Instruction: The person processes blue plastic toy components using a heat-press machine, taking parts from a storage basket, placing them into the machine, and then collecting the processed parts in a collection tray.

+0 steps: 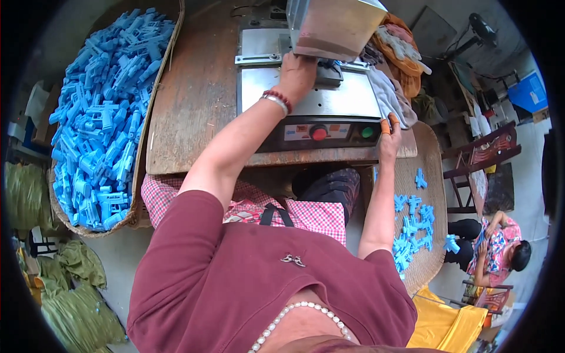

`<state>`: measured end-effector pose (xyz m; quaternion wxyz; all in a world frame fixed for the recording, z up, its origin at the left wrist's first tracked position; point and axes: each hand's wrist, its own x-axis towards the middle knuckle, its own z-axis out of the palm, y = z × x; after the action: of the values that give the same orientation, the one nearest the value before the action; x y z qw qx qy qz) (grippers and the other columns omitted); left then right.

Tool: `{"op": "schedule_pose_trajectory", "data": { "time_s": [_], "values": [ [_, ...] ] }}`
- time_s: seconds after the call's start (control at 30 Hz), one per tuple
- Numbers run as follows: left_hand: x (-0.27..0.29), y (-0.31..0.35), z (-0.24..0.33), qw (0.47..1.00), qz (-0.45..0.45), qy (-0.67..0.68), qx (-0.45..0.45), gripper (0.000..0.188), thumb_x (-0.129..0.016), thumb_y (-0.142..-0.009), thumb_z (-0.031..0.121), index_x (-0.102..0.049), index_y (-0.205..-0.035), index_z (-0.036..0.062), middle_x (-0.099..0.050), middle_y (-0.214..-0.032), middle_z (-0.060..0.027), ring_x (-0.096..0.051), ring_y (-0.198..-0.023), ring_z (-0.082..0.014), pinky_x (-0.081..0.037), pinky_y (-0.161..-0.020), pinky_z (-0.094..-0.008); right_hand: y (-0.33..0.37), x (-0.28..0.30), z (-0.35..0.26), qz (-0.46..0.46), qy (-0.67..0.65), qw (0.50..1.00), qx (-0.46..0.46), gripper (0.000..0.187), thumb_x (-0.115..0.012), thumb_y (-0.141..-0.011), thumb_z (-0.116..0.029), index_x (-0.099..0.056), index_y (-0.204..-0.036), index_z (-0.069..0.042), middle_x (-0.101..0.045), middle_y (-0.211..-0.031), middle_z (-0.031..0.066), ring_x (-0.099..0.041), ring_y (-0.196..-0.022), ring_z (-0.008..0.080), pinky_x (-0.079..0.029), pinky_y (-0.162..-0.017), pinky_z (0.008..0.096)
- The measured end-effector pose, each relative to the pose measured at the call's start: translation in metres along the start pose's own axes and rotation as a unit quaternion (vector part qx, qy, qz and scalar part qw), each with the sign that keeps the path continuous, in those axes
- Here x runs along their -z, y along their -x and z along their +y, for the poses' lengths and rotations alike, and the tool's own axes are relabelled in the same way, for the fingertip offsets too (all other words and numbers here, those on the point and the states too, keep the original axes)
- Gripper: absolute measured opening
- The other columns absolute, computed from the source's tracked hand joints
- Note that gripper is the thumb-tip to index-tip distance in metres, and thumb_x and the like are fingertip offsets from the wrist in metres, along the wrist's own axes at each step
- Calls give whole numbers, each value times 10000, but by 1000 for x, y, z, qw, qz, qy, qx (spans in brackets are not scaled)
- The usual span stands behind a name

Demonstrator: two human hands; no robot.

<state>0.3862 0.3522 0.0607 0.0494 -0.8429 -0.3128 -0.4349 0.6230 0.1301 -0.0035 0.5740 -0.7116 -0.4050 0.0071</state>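
Note:
A bench machine (347, 100) with a metal top and a dark front panel stands before me on the wooden table. My left hand (298, 76) reaches over its plate, next to a dark block (329, 77) with a bit of blue on it. The boxy, see-through housing (338, 26) above covers those fingertips, so whether they grip anything is hidden. At the machine's front right corner is my right hand (389, 134), with orange covers on its fingertips. Its fingers stick up apart, and nothing shows between them. The green button (367, 132) is close to it; a red button (318, 133) sits further left.
To the left, a large basket (154, 100) is heaped with blue toy guns (106, 123). A woven tray (432, 176) at right carries several more blue toy guns (412, 229). Cloths (400, 53) lie behind the machine. Another person (497, 244) sits at far right near wooden chairs (485, 153).

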Motion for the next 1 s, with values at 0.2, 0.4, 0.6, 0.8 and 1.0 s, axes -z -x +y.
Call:
{"op": "schedule_pose_trajectory", "data": {
  "time_s": [0.2,0.4,0.6,0.8,1.0],
  "values": [
    [28,10,17,1000,-16,10,-4,219,-595,-826,146,-642,-1023,63,-600,-1006,-161,-531,-960,-353,-426,-795,-466,34,43,-3,21,-20,999,-40,386,-587,-956,-168,-546,-1287,27,-578,-1265,147,-544,-1155,213,-417,-989,313],
    [23,8,9,1000,1,14,7,233,-642,-829,147,-679,-1044,67,-603,-1077,-154,-543,-1009,-346,-431,-860,-455,52,36,11,-5,-57,994,-98,374,-531,-995,-157,-518,-1324,18,-566,-1263,81,-543,-1126,155,-422,-973,260],
    [18,4,14,998,-16,-54,-12,230,-601,-824,157,-664,-1027,70,-588,-1093,-138,-526,-1009,-324,-406,-841,-448,50,19,14,4,-79,994,-72,387,-577,-970,-168,-533,-1315,1,-586,-1255,111,-558,-1126,198,-427,-975,303],
    [70,47,-9,995,-87,28,26,552,-587,-912,362,-478,-1367,70,-506,-1309,-194,-447,-1239,-370,-360,-1009,-496,25,5,-7,-130,-89,983,-89,623,-708,-879,-169,-428,-1394,40,-507,-1360,148,-456,-1267,225,-317,-1090,323],
    [152,144,-47,962,-219,161,-7,737,-719,-821,318,-380,-1461,182,-274,-1512,-249,-236,-1397,-466,-275,-1132,-500,31,18,8,-143,18,983,-116,906,-792,-803,-282,-280,-1478,39,-434,-1419,142,-415,-1282,222,-294,-1092,310]
  ]
}}
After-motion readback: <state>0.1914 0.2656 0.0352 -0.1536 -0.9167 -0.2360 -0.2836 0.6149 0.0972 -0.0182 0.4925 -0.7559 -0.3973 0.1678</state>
